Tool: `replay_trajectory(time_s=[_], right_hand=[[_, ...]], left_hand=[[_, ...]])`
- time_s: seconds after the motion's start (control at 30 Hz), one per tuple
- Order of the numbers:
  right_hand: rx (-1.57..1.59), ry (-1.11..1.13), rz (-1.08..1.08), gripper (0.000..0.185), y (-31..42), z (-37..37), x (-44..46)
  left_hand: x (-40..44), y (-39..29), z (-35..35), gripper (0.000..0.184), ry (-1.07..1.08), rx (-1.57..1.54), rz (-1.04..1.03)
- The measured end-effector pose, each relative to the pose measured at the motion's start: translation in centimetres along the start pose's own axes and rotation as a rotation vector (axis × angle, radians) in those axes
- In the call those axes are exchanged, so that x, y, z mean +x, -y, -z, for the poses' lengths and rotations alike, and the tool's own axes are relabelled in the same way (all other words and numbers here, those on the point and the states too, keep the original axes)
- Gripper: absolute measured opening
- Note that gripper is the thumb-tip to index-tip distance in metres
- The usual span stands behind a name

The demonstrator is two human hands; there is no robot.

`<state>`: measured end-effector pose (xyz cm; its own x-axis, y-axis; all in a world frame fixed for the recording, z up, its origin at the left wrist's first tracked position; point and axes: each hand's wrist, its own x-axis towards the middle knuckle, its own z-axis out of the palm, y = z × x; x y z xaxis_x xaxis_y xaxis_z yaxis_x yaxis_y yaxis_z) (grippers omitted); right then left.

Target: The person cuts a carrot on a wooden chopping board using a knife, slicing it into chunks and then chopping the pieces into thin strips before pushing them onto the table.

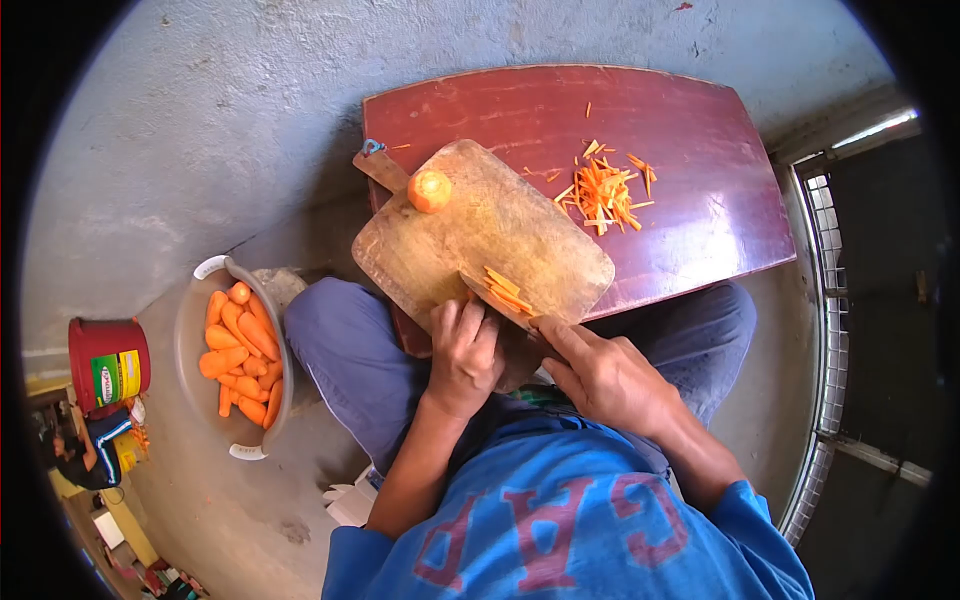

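My right hand (pixel 615 378) is wrapped round the handle of a knife (pixel 497 300), whose blade lies across the near edge of the wooden cutting board (pixel 480 218). Close to the blade on the left, my left hand (pixel 467 350) has its fingers curled at the board's edge; what they hold, if anything, is hidden. A few cut carrot sticks (pixel 508 290) lie on the far side of the blade. Near the board's handle sits a peeled piece of carrot (pixel 430 191), its cut end facing up.
The board rests on a dark red table (pixel 690 130), with a heap of carrot sticks (pixel 605 192) to its right. On the floor at left stands a tub (pixel 187 345) of peeled carrots (pixel 240 340). Beyond it is a red bucket (pixel 135 350). A wall backs the table.
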<state>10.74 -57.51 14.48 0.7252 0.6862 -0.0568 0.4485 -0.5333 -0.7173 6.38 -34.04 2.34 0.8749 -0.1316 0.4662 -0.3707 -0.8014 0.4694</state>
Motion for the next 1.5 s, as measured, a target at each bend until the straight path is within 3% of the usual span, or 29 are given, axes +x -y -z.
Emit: replay_trajectory(time_s=[1.1, 1.5], right_hand=[[-0.044, 0.000, 0.029, 0.053, 0.6, -0.8, 0.2], [-0.067, 0.015, 0.060, 0.058, 0.8, -0.7, 1.6]], left_hand=[[0.0, -0.7, 0.3, 0.027, -0.081, 0.012, 0.000], [-0.3, -0.7, 0.3, 0.033, -0.065, 0.006, 0.024]])
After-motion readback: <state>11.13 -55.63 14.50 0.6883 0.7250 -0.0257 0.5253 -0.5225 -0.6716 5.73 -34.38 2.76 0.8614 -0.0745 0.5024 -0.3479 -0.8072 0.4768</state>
